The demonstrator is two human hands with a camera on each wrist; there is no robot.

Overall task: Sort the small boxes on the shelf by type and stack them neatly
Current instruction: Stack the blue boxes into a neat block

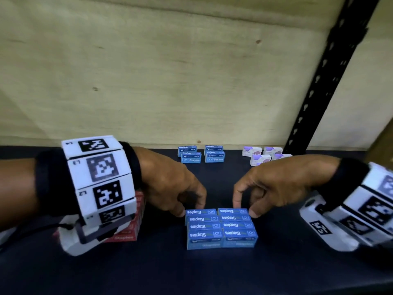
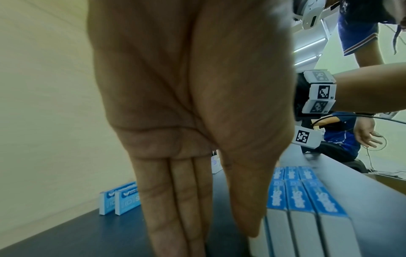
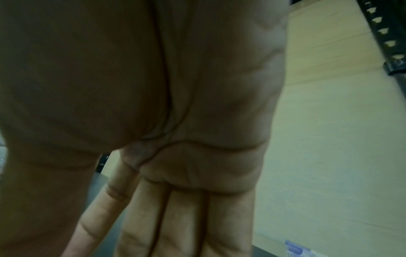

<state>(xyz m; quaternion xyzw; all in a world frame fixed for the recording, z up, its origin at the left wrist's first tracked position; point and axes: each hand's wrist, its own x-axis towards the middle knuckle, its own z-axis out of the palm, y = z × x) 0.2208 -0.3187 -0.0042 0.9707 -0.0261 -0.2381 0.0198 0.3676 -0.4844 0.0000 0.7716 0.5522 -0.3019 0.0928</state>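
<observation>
A block of blue staples boxes point(image 1: 221, 227) lies on the dark shelf point(image 1: 191, 271), two columns wide and stacked. My left hand point(image 1: 190, 208) touches the far left box: its thumb point(image 2: 246, 208) lies against the box's left end, with straight fingers behind it. My right hand point(image 1: 244, 209) touches the far right box, thumb at its right end and index finger behind it. In the right wrist view the fingers point(image 3: 186, 222) are straight. Neither hand lifts a box.
Red staples boxes point(image 1: 131, 227) are stacked under my left wrist. At the back wall stand darker blue boxes point(image 1: 201, 154) and white-and-purple boxes point(image 1: 263, 155). A black perforated upright point(image 1: 331, 71) rises at the right. Another person stands beyond the shelf point(image 2: 356, 26).
</observation>
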